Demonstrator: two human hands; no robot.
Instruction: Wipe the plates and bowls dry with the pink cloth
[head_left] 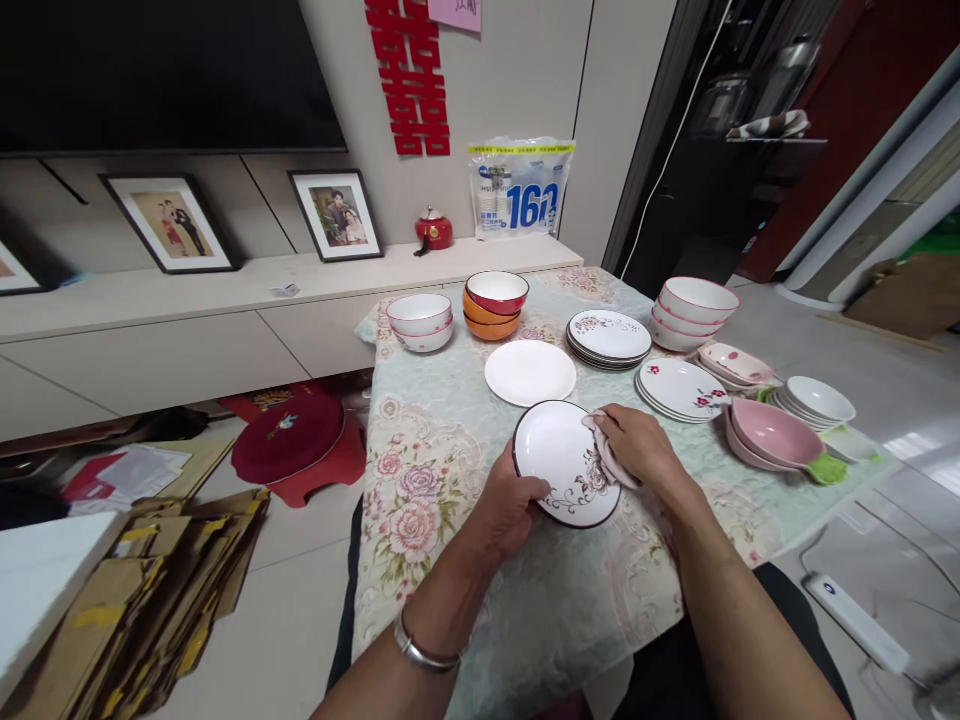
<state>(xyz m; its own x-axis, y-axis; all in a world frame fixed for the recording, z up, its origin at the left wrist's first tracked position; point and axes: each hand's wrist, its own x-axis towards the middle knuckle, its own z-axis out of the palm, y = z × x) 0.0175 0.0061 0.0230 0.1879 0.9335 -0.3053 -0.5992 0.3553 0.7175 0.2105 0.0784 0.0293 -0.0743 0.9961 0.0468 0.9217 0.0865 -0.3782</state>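
My left hand (514, 505) grips the left edge of a white plate (559, 455) with a dark rim and brown flowers, thumb on its face. The plate is tilted above the flowered tablecloth (420, 480). A pale pink cloth (613, 468) is bunched in my right hand (637, 440), pressed on the plate's right side. Just beyond lies a plain white plate (530, 372). Behind it to the right stands a stack of similar dark-rimmed plates (609, 335), and nearer on the right is a stack of plates with red flowers (681, 388).
At the table's back are white-and-pink bowls (421, 318), orange and red bowls (496, 300) and a tall bowl stack (696, 305). Pink dishes (776, 435) and small white bowls (819, 400) stand at the right. A red stool (292, 440) is left of the table.
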